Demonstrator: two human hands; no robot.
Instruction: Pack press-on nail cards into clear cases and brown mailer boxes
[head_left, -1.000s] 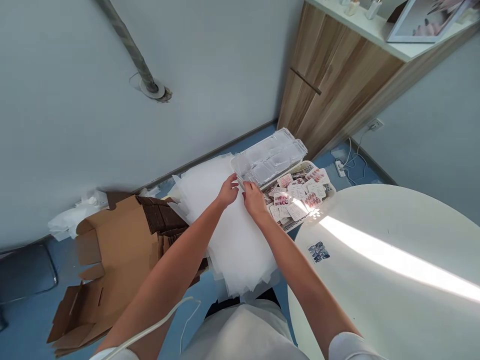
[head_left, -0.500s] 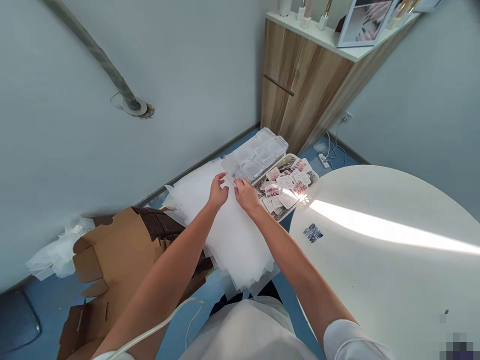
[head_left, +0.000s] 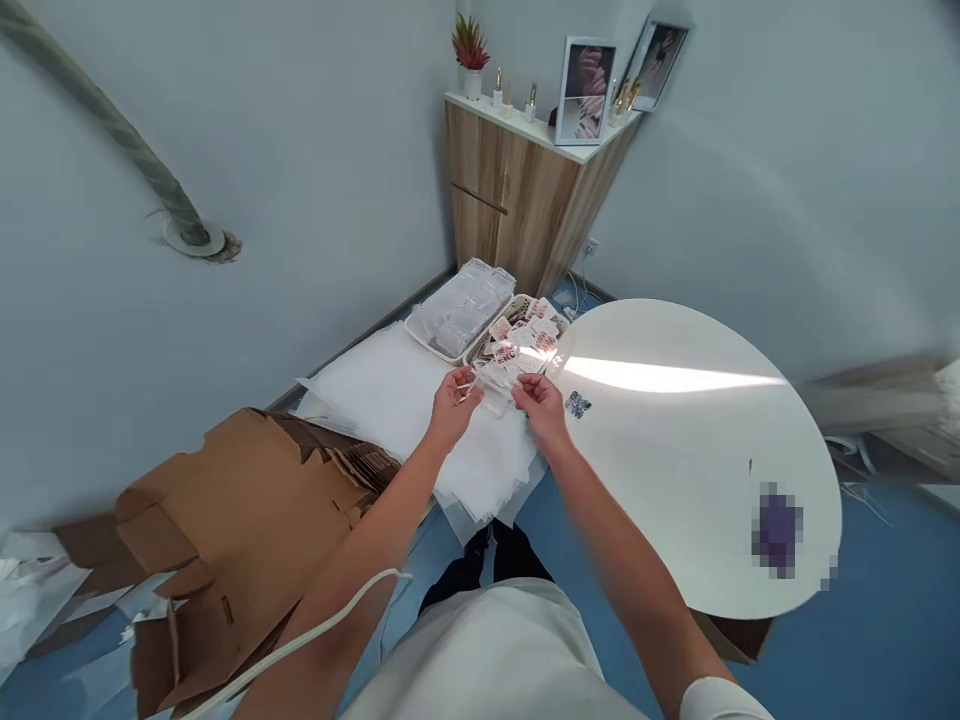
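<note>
Between my two hands is a small clear plastic box, held above the white sheets. Pinching its left side is my left hand. On the right, the fingers of my right hand grip the opposite edge. Just beyond stands a white basket with several clear plastic boxes in it. Beside it, a second basket is full of printed cards. To the right, a set of dark blue press-on nails lies on the round white table.
A stack of white sheets lies under and left of my hands. Flattened cardboard boxes pile up at the left. A wooden cabinet carries picture frames and a potted plant. A white cable crosses near my left arm.
My hands have drawn back from the basket of clear boxes and now hold one clear box between them, farther right. The view has turned right, showing more of the table.
</note>
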